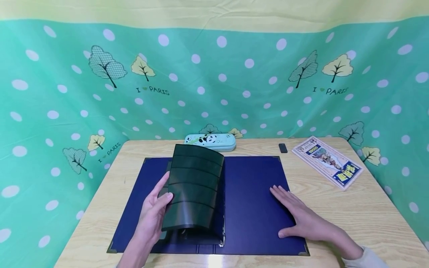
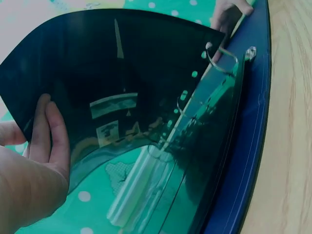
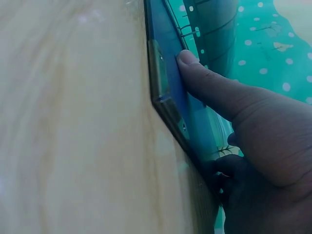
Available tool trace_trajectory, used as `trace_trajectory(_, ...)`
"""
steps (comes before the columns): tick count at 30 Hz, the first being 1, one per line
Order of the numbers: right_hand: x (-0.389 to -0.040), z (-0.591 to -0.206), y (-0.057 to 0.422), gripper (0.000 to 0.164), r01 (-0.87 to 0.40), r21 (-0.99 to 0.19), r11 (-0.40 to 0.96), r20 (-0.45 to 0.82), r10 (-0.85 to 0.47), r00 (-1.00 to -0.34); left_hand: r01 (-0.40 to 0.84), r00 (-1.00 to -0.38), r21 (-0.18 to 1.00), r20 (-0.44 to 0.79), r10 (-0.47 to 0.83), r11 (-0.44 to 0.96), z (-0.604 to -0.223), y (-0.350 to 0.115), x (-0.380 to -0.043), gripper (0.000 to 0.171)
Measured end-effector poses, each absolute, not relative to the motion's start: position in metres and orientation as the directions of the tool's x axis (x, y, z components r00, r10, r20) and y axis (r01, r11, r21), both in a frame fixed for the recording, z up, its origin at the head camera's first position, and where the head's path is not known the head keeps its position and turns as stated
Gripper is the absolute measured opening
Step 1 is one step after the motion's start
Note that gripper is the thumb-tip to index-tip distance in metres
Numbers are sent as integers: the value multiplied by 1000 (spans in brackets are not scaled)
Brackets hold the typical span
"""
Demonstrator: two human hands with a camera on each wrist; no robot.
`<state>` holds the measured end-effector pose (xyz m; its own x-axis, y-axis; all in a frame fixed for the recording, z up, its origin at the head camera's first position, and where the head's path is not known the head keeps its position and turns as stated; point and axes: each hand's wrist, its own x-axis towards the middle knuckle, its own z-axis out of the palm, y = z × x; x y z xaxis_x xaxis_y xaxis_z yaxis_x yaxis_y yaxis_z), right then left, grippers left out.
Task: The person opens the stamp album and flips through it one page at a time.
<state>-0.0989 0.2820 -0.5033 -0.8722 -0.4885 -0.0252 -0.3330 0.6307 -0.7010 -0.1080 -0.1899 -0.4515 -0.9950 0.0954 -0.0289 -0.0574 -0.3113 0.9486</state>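
Note:
A dark blue ring binder (image 1: 253, 201) lies spread on the table, with metal-capped corners. My left hand (image 1: 151, 214) pinches the outer edge of its black pocket pages (image 1: 194, 175), thumb on the near face and fingers behind. The pages are raised and bowed over the left cover. In the left wrist view, the lifted page (image 2: 73, 58) curves away from the metal rings (image 2: 226, 66) through its punched holes. My right hand (image 1: 299, 217) rests on the binder's right cover near its outer edge, fingers extended. Its thumb (image 3: 209, 83) lies on the cover in the right wrist view.
A light blue panda pencil case (image 1: 211, 142) stands behind the binder. To the back right are a small black object (image 1: 283, 148) and a colourful printed packet (image 1: 328, 162). A green dotted cloth (image 1: 248, 93) hangs around the wooden table (image 1: 355, 212).

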Motion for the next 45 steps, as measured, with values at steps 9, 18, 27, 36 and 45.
trace_trajectory(9, -98, -503, 281, 120, -341, -661, 668, -29, -478, -878, 34, -985, 924, 95, 143, -381, -449, -191, -104, 66)
trace_trajectory(18, -98, -502, 282, 118, -329, -673, 663, -39, -476, -879, 72, -981, 928, 131, 140, -367, -443, -191, -102, 66)
trace_trajectory(27, -99, -502, 283, 117, -344, -697, 629, -19, -497, -868, 100, -969, 916, 179, 171, -390, -436, -203, -105, 65)
trace_trajectory(36, -98, -503, 282, 117, -332, -706, 625, -25, -490, -871, 7, -998, 970, 21, 56, -243, -433, -224, -110, 55)
trace_trajectory(45, -99, -502, 282, 118, -327, -684, 652, -48, -487, -872, -59, -997, 988, -53, 49, -145, -442, -252, -112, 56)
